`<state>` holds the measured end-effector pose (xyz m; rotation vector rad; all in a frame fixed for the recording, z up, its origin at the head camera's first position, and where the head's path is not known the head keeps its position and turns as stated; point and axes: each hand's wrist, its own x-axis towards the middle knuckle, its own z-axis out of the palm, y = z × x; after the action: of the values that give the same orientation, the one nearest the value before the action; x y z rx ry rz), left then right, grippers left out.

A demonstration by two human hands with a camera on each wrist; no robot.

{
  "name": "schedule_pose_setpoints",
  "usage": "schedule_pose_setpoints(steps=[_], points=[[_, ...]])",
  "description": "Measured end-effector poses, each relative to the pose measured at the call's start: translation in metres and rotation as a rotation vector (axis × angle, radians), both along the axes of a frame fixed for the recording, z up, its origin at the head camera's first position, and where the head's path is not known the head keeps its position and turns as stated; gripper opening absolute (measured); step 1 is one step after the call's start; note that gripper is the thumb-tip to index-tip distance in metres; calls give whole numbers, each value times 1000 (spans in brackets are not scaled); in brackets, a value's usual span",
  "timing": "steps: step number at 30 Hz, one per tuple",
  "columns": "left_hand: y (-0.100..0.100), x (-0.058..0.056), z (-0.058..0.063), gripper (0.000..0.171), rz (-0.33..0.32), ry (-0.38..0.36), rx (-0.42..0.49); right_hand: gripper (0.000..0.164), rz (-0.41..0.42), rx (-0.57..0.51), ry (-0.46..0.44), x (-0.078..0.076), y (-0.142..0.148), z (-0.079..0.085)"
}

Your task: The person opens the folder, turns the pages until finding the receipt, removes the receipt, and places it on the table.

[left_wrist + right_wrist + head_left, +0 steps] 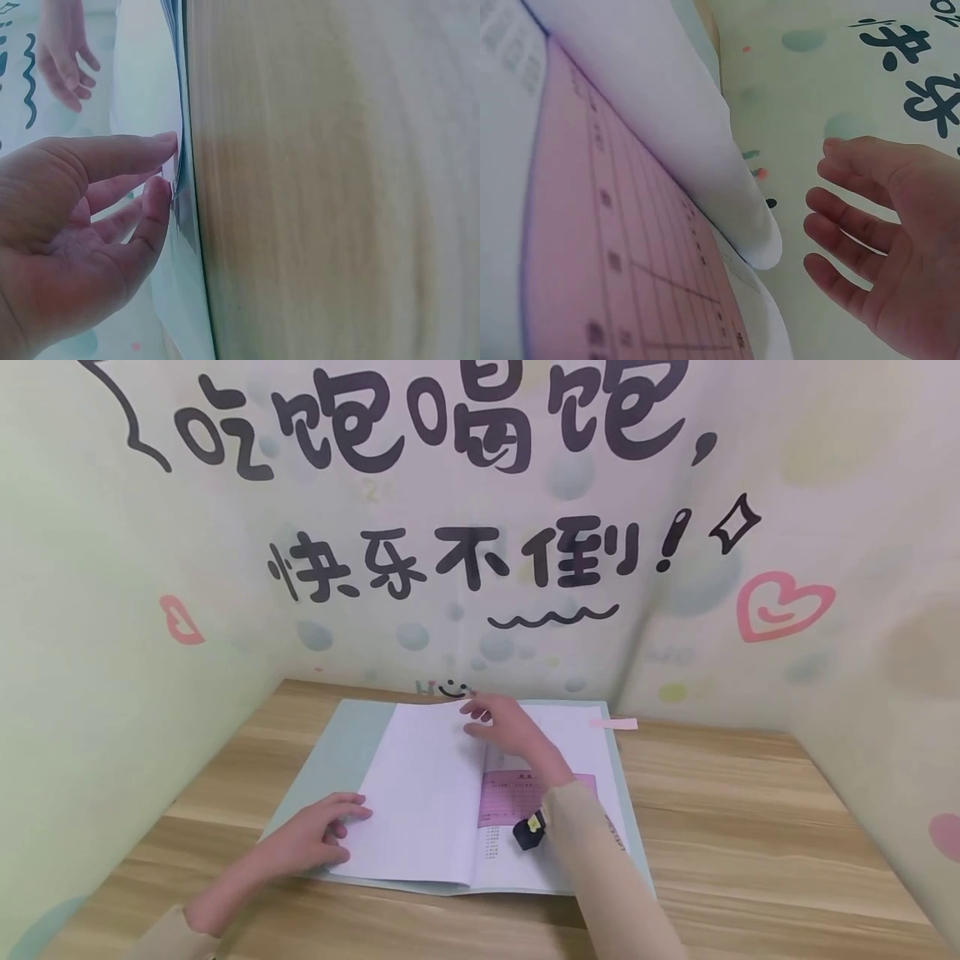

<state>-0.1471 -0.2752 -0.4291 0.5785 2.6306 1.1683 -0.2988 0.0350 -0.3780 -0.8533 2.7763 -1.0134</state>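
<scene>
A booklet with a pale blue cover (337, 739) lies open on the wooden table. Its left page (420, 793) is blank white. On the right-hand side a pink printed form (498, 797) shows, partly covered by the right forearm. My left hand (311, 835) is at the left page's outer edge; in the left wrist view its thumb and fingertips (159, 191) touch the paper's edge, with a gap between them. Over the top of the centre fold hovers my right hand (506, 724), fingers loosely bent and holding nothing. In the right wrist view this hand (900, 232) is apart from the curving page (697, 112).
A pale pink paper strip (618, 723) sticks out past the booklet's right edge. Wood-grain tabletop (750, 827) extends on both sides. A printed cloth wall (480, 652) closes off the back and sides. A small black block (528, 832) sits by the right sleeve.
</scene>
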Motion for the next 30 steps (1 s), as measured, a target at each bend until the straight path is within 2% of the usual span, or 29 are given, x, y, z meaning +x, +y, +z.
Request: schedule_pose_setpoints(steps=[5,12,21,30], points=[[0,-1,-3,54,0,8,-9,33,3,0,17,5,17,6],[0,-2,-5,53,14,63,-66,31,3,7,35,11,37,8],[3,0,-5,55,21,42,-37,34,-33,19,21,27,65,12],[4,1,-6,53,13,100,-30,38,-46,-26,6,41,97,6]])
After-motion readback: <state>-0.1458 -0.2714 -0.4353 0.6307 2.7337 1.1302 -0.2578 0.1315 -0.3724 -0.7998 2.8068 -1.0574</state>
